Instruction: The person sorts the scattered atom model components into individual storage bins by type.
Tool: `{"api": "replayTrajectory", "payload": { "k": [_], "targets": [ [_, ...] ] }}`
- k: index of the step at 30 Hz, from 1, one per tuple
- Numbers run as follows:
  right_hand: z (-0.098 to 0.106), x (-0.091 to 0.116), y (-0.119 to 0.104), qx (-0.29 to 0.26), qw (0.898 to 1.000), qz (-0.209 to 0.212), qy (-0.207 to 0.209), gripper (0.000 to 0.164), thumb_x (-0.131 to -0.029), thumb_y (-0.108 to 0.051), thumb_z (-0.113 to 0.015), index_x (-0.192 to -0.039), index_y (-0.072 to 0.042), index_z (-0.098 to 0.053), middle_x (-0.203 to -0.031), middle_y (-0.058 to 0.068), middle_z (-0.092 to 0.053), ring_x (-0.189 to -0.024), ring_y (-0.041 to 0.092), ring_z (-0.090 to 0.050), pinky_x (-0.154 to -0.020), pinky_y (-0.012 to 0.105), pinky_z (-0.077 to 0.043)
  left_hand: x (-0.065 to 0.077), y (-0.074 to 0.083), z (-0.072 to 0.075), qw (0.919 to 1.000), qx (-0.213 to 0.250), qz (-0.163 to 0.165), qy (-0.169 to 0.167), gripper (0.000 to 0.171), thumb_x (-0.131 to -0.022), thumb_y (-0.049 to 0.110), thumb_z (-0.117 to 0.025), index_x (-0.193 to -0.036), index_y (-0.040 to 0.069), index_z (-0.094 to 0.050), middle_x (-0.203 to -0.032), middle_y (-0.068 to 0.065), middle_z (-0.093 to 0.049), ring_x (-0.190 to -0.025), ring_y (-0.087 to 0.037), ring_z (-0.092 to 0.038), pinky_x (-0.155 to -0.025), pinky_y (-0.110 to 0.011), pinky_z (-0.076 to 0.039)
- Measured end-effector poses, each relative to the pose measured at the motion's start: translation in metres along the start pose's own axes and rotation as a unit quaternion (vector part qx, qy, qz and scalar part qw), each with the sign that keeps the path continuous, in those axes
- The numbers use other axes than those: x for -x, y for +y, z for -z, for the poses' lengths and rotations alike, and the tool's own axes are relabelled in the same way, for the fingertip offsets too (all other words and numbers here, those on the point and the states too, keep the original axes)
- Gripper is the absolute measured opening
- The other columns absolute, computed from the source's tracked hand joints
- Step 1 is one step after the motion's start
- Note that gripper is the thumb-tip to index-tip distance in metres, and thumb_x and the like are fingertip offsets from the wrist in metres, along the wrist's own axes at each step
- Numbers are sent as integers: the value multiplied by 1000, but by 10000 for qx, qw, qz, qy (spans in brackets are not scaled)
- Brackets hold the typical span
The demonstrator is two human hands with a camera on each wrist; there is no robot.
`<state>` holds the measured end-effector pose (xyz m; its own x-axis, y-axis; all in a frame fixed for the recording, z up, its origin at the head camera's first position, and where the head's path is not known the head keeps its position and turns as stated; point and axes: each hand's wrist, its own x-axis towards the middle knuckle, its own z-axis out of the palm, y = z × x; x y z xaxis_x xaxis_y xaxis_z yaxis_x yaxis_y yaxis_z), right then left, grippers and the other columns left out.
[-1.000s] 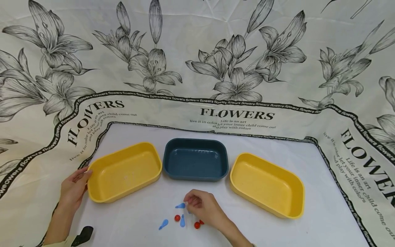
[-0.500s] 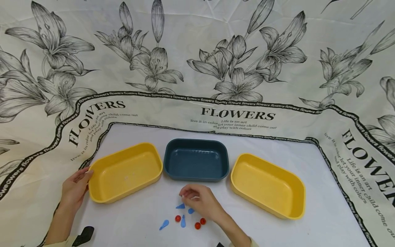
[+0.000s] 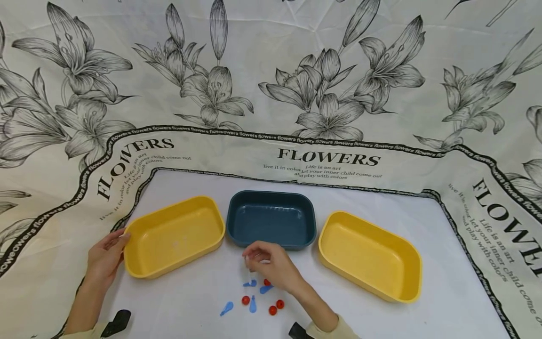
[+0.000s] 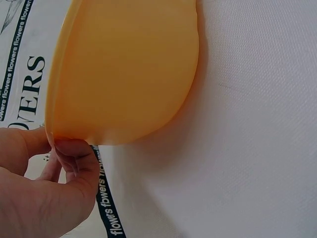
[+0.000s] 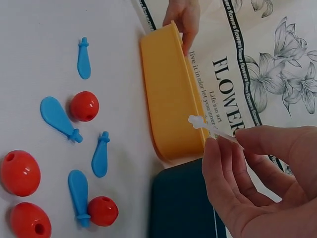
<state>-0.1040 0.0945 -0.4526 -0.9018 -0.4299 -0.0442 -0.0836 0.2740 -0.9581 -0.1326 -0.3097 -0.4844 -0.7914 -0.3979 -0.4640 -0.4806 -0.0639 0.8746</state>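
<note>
My left hand (image 3: 103, 259) holds the end rim of the left yellow tray (image 4: 124, 69), thumb and fingers pinching it. Between thumb and fingertips, my right hand (image 3: 275, 266) pinches a thin whitish stick with a knobbed end (image 5: 197, 122). That hand hovers just in front of the dark blue tray (image 3: 271, 221). On the white tabletop below it lie several small blue paddle-shaped pieces (image 5: 60, 118) and several red beads (image 5: 84, 106), some with a hole showing. A few faint clear bits (image 3: 179, 242) seem to lie inside the left yellow tray; their kind is unclear.
A second yellow tray (image 3: 370, 256) stands angled at the right, beside the blue one. White cloth printed with flowers (image 3: 330, 108) rises behind and around the tabletop (image 3: 440, 249).
My right hand has moved away from me, up toward the blue tray, with the stick pinched. More red beads and blue pieces show beneath it. My left hand stays on the tray rim.
</note>
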Motion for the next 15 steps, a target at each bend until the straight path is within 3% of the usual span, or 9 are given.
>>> {"api": "replayTrajectory", "payload": {
  "k": [15],
  "targets": [
    [-4,-21,-13,-414,9989,118,161,19,-90,-9,-65,-106,0,-64,-95,13,-66,-79,25,-67,-72,26,-55,-2,0,1,10000,-20,46,14,64,-88,36,-65,-143,15,-41,-106,6,-50,-87,-6,-53,-68,-14,-50]
  ]
}}
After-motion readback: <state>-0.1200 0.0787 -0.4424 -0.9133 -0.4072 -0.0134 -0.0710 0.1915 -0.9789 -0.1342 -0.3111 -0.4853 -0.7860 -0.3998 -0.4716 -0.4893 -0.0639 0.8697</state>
